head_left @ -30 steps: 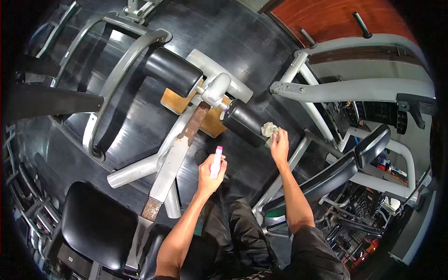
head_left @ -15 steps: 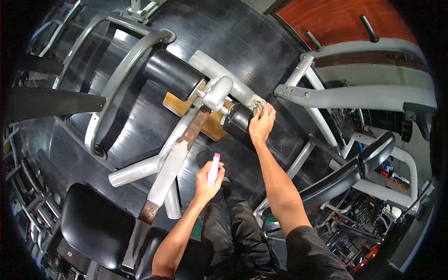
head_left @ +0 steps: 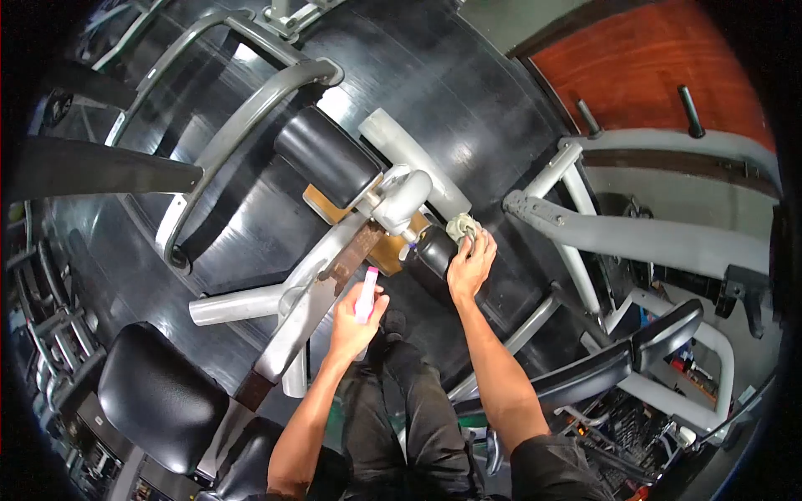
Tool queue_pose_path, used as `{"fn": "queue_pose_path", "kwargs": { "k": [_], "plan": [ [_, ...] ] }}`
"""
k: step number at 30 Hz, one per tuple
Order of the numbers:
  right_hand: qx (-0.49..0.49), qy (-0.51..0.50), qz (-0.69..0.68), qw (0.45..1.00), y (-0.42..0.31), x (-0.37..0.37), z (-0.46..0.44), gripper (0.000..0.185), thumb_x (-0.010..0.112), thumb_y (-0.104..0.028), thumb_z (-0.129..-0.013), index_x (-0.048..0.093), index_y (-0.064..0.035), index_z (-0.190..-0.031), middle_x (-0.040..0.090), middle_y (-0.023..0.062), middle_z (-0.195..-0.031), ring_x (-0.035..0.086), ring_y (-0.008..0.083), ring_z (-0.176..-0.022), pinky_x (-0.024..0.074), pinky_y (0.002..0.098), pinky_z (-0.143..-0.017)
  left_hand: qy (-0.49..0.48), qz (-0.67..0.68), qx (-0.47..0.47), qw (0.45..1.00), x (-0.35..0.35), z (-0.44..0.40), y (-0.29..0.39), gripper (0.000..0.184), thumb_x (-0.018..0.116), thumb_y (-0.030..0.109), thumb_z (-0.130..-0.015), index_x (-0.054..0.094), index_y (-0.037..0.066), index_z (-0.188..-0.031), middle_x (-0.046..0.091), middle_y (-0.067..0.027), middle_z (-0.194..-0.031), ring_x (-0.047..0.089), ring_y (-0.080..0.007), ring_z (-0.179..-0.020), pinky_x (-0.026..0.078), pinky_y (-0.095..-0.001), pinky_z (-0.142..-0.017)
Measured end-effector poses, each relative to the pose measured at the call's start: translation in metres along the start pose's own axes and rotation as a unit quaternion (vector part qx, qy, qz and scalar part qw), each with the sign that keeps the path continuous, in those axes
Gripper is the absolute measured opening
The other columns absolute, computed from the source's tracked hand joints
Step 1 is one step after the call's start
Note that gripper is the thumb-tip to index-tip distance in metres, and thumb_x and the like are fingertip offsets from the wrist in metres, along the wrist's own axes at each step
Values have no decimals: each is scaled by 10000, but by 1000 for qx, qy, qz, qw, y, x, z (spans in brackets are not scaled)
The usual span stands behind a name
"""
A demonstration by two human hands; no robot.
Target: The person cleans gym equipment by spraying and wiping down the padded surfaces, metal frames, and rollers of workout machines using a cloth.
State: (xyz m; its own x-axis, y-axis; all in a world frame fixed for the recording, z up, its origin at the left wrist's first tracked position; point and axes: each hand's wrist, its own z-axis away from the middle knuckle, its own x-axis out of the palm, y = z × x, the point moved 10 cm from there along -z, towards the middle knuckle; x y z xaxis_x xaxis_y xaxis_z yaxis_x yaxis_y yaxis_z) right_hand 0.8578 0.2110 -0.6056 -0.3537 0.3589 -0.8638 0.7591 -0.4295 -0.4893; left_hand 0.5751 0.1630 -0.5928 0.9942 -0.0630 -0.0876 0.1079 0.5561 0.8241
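Note:
My left hand (head_left: pixel 354 324) is closed around a white bottle with a pink top (head_left: pixel 366 296), held upright in front of my legs. In my right hand (head_left: pixel 472 265) is a crumpled pale cloth (head_left: pixel 462 228), pressed against the black padded roller (head_left: pixel 434 255) on the right side of the machine. My fingers and forearm cover part of that roller. A second black roller (head_left: pixel 327 157) sits on the other side of the grey metal joint (head_left: pixel 403 200). Below the joint, a worn grey beam (head_left: pixel 305 321) runs down to the black seat (head_left: pixel 163 397).
Curved grey frame tubes (head_left: pixel 242 117) stand at the left. A padded bench (head_left: pixel 585 371) and a thick grey bar (head_left: pixel 652 238) are at the right. A wooden plate (head_left: pixel 388 253) lies under the joint. The dark floor (head_left: pixel 468 100) surrounds the machine.
My right hand with the cloth has moved from the outer end of the right roller to its upper side. The camera view has shifted and turned. The bottle stays in my left hand.

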Motion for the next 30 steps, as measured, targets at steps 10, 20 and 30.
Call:
{"fn": "queue_pose_path", "kwargs": {
  "k": [10,20,30],
  "plan": [
    [40,-66,-51,996,11,14,-3,302,553,-162,-951,584,-46,-1229,507,192,-1289,483,374,-1203,385,452,-1008,48,-113,-37,992,19,-46,17,217,721,224,-876,647,28,-931,587,-27,-710,521,-107,-668,450,-291,-639],
    [232,-184,-343,891,73,46,-9,324,510,-204,-1012,551,22,-1241,594,130,-1159,559,228,-1092,412,344,-969,54,-125,-76,988,66,-60,36,242,716,266,-862,649,41,-920,667,-141,-746,663,-247,-695,515,-368,-684],
    [-250,-331,-249,875,-99,52,-51,412,717,-96,-778,635,-118,-1182,551,113,-1233,475,299,-1227,366,415,-1058,88,34,-15,995,62,-42,34,147,706,124,-887,625,28,-961,577,-14,-667,544,-84,-591,457,-266,-553]
  ]
}}
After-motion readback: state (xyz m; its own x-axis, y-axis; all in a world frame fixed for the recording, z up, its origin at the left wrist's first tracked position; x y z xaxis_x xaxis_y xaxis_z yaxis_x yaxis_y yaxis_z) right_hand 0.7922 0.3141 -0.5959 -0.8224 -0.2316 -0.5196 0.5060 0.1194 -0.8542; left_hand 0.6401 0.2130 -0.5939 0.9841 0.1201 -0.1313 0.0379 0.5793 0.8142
